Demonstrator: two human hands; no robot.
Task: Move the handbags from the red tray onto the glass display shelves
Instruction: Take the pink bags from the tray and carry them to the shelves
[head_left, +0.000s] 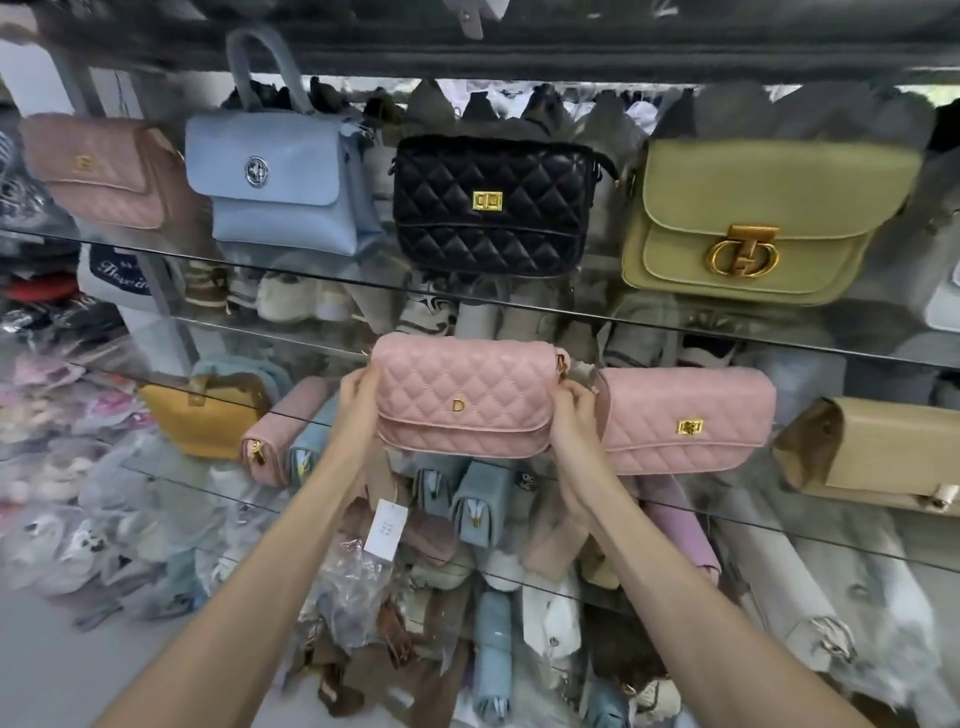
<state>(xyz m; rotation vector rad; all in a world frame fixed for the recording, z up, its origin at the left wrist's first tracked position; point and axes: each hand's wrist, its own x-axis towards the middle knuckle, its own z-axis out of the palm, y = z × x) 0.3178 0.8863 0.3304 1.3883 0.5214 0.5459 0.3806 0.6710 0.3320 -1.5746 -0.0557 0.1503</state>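
Head view, A: How do the arms lie?
B: Both bare forearms reach up and forward from the lower corners, drawing closer together. The left grip (358, 387) is curled round the left end of the pink bag (462, 400), and the right grip (574, 410) round its right end.
A: And the bag?
B: Upright, flap facing the camera, level with the second shelf (779, 530), just beside another pink bag (685, 421) to its right. I cannot tell whether it rests on the glass. A white tag (384, 525) hangs below it.
A: Above?
B: A black bag (493, 208) stands on the top shelf (727, 332).
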